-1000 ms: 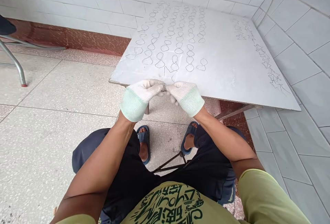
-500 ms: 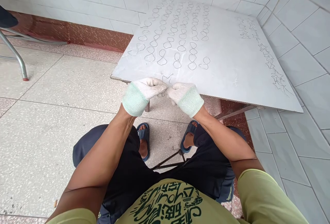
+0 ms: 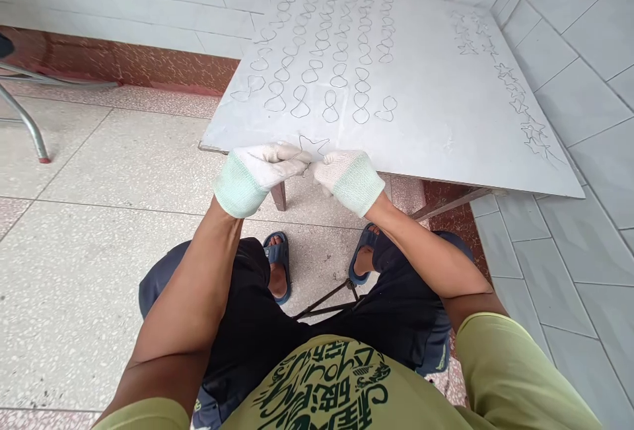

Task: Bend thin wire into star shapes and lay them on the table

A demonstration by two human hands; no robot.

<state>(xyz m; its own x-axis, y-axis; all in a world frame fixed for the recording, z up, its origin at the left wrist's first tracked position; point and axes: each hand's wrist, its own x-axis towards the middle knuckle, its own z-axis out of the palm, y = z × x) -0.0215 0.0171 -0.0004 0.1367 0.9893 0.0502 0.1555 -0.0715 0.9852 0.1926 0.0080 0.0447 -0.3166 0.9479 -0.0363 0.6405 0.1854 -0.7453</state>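
A thin wire star is held between my two gloved hands at the near edge of the board, its upper points showing above the fingers. My left hand, in a white glove with a pale green cuff, pinches its left side. From the right, my right hand, gloved alike, closes its fingers on the star's lower right part. The lower part of the wire is mostly hidden by the gloves. Just beyond lie wire figure-eights in several rows on the white board.
More wire stars lie along the board's right side, by the tiled wall. A wooden leg stands beneath the board's near edge. Metal chair legs are at the far left. My sandalled feet rest on the speckled floor.
Both hands have shifted a little left with the wire star, and the left hand has drawn slightly away from the right. More of the star's upper outline shows. The view has also moved slightly.
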